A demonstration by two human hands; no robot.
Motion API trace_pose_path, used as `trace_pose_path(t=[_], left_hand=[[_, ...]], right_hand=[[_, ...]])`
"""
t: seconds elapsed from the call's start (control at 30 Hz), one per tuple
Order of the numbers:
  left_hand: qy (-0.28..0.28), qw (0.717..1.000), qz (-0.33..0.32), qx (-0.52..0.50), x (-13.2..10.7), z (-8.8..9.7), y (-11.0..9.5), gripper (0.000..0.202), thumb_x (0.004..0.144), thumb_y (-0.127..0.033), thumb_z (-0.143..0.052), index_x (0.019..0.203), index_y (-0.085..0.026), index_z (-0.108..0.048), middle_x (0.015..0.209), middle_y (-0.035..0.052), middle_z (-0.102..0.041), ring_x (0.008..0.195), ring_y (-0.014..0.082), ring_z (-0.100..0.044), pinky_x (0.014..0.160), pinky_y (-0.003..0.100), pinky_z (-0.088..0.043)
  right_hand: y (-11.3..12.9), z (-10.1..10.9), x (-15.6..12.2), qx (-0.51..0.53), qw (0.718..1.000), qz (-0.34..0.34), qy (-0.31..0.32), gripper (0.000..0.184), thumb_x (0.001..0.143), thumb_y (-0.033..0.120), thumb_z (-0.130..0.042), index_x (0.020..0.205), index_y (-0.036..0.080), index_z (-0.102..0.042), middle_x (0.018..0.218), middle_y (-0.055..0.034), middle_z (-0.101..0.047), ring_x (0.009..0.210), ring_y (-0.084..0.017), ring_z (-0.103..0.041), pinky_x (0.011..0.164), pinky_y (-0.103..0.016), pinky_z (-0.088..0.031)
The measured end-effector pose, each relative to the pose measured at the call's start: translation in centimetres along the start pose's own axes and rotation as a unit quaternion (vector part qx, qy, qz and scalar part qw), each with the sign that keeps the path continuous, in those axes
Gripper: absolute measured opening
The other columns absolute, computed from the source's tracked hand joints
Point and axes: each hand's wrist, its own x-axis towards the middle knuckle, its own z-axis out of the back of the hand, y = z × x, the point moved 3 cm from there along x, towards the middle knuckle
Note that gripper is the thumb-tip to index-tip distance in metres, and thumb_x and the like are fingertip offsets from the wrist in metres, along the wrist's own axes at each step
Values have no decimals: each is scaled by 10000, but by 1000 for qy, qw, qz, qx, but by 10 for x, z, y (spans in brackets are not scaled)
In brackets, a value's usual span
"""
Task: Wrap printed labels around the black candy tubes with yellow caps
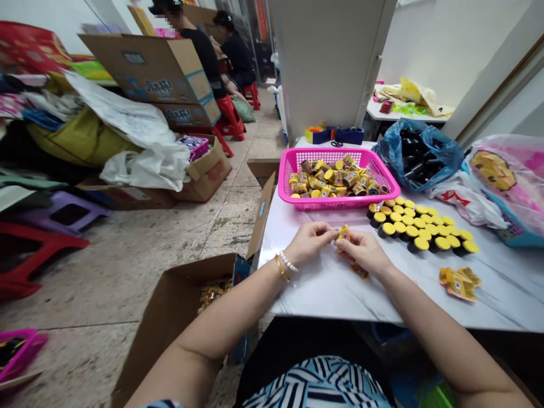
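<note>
My left hand and my right hand meet above a white marble-look table, both pinching a small yellow foil packet. Another packet lies on the tabletop just below my right hand. To the right stand rows of black cups with yellow lids. A pink plastic basket sits beyond my hands, heaped with yellow-labelled cups. Near the right edge of the table lies a small pile of yellow foil packets.
An open cardboard box holding loose packets stands on the floor left of the table. A blue bag of black cups and a pink bag sit at the far right. Two seated people work at the back, beyond stacked boxes.
</note>
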Motion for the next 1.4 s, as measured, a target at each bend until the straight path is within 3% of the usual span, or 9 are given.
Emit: trace_pose_path(t=[0.17,0.27,0.4,0.53,0.67,0.83,0.93,1.1,1.4], left_hand=[[4,996,-31,86,-1,-1,0,445,883,-556,-687,721,-142,-665,689,5,-623,673,122,-519,652,245,-401],[-56,993,-30,100,-1,-6,3,453,909,-562,-652,710,-156,-635,664,-6,-581,651,119,-491,619,246,-382],[-127,991,-20,21,5,-14,2,469,843,-641,-726,799,-180,-652,680,8,-603,610,136,-526,560,269,-428],[-79,997,-6,-18,14,-31,-12,465,787,-655,-797,765,-204,-689,656,51,-650,552,160,-552,522,322,-462],[-35,999,-12,-21,21,-48,-21,451,801,-637,-793,717,-199,-724,746,94,-719,622,183,-606,614,365,-514],[-131,988,-22,-82,20,-42,-12,380,774,-551,-840,731,-208,-681,697,43,-663,579,143,-529,562,319,-451],[-137,985,-34,-99,9,-37,-12,389,805,-551,-807,761,-176,-714,691,37,-649,567,112,-489,534,276,-399],[-123,986,-51,-102,0,-32,-25,421,854,-535,-769,963,-131,-820,780,44,-696,613,86,-512,564,230,-404],[-121,988,-47,-85,-2,-37,-27,366,819,-501,-816,926,-152,-849,839,77,-767,712,136,-621,645,260,-486]], right_hand=[[2,2,3,26,999,32,-24,438,784,590,-809,770,166,-701,642,9,-628,532,-87,-469,485,-227,-354],[-4,2,7,41,997,42,-49,487,790,645,-787,767,165,-707,625,1,-627,527,-103,-489,488,-239,-378],[-13,9,13,69,989,60,-119,504,815,673,-758,855,171,-747,647,-23,-660,523,-134,-524,468,-258,-406],[-15,23,11,100,971,87,-200,499,808,675,-767,881,181,-743,673,-42,-679,545,-161,-562,428,-257,-415],[-11,29,3,96,965,111,-217,481,817,653,-772,949,191,-767,710,-56,-712,566,-172,-595,427,-262,-460],[-8,33,-2,113,951,115,-264,500,774,670,-804,897,187,-762,698,-54,-717,554,-165,-614,445,-265,-506],[-6,31,-4,106,949,109,-275,510,791,683,-781,890,184,-754,697,-51,-715,567,-164,-627,454,-256,-497],[-3,28,0,64,952,138,-264,462,864,656,-725,871,195,-750,717,-35,-716,564,-139,-584,467,-247,-446],[1,24,-1,-18,949,182,-257,412,908,608,-702,821,208,-747,684,-7,-652,574,-132,-547,524,-272,-466]])
